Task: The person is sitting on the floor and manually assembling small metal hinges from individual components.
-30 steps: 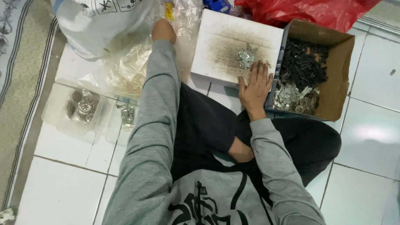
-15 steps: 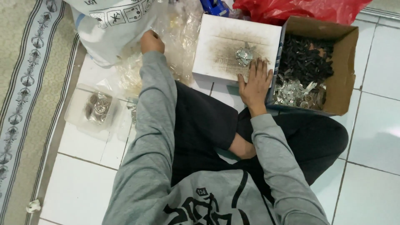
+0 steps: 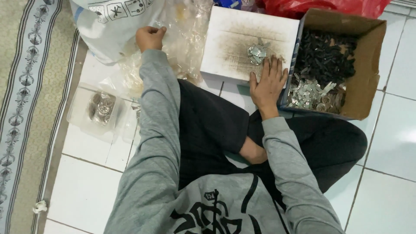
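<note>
My left hand [image 3: 150,37] reaches forward to a heap of clear plastic bags [image 3: 186,30] and pinches one of them between closed fingers. My right hand [image 3: 268,81] lies flat, fingers spread, on the near edge of a white board [image 3: 234,43] smudged with grey. A small pile of shiny metal pieces [image 3: 257,52] sits on the board just beyond my fingertips. Right of that hand stands a cardboard box [image 3: 368,65] holding black parts [image 3: 325,56] and more silvery pieces [image 3: 312,93].
A clear plastic tub [image 3: 82,102] with metal pieces stands on the white tiles at the left. A large white sack [image 3: 108,21] and a red bag [image 3: 329,6] lie at the far side. A patterned rug [image 3: 26,108] borders the left. My crossed legs fill the centre.
The view has shifted left and down. My left hand has drawn back toward me from the sack and now pinches a clear bag. My right hand has stayed on the board.
</note>
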